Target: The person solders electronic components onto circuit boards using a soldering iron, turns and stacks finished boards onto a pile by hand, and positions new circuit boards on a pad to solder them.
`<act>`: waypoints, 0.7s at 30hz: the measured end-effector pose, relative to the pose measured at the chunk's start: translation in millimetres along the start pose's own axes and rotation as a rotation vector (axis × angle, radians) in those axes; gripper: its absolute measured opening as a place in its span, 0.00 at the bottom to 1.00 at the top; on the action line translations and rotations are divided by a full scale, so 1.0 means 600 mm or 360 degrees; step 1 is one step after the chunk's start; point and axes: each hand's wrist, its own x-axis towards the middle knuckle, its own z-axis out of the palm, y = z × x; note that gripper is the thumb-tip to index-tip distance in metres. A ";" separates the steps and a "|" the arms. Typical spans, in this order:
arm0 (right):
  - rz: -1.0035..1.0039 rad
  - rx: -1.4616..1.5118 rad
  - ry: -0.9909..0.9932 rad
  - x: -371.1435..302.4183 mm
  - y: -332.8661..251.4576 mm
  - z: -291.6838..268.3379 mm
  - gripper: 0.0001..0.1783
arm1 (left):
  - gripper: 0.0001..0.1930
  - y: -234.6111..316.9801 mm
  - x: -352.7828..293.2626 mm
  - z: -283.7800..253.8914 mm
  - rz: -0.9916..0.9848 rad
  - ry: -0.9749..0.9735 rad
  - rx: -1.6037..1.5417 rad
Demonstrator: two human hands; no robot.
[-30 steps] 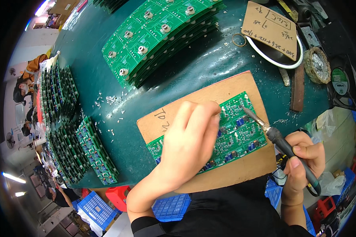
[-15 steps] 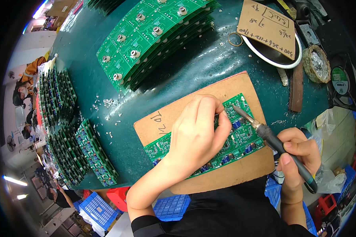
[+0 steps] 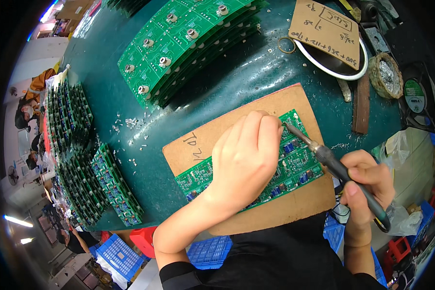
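Note:
A green circuit board (image 3: 295,166) with small parts and blue components lies on a brown cardboard sheet (image 3: 237,227) in front of me. Over the board's middle, my left hand (image 3: 246,157) is closed in a pinch near its far edge; whatever is between the fingertips is hidden. My right hand (image 3: 367,181) grips the dark handle of a soldering iron (image 3: 333,162). The iron's tip comes down on the board's far right part, close beside my left fingertips. My left hand covers much of the board's centre.
A stack of green boards (image 3: 179,48) with round metal parts stands at the far side. More populated boards (image 3: 116,186) stand in rows at the left. At the far right are a round white-rimmed dish (image 3: 333,72) under cardboard, a solder-filled pot (image 3: 385,79) and a fan (image 3: 415,96).
My left hand has moved slightly away from me and turned, its fingertips now by the iron's tip. The iron's tip has shifted a little farther up the board.

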 end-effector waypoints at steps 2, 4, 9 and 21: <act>0.0169 0.0009 -0.0027 0.001 -0.003 0.002 0.09 | 0.08 0.003 0.001 -0.001 0.0028 -0.0094 0.0186; 0.0216 0.0129 -0.0007 0.007 -0.005 0.003 0.09 | 0.07 0.005 0.001 -0.001 0.0010 -0.0110 0.0167; -0.0189 -0.0130 0.0346 -0.012 0.023 -0.042 0.10 | 0.07 0.008 -0.007 -0.010 -0.0061 -0.0078 0.0008; -0.0058 -0.1077 0.0410 -0.071 -0.005 -0.014 0.17 | 0.04 -0.021 -0.125 -0.152 -0.0587 0.0219 -0.0538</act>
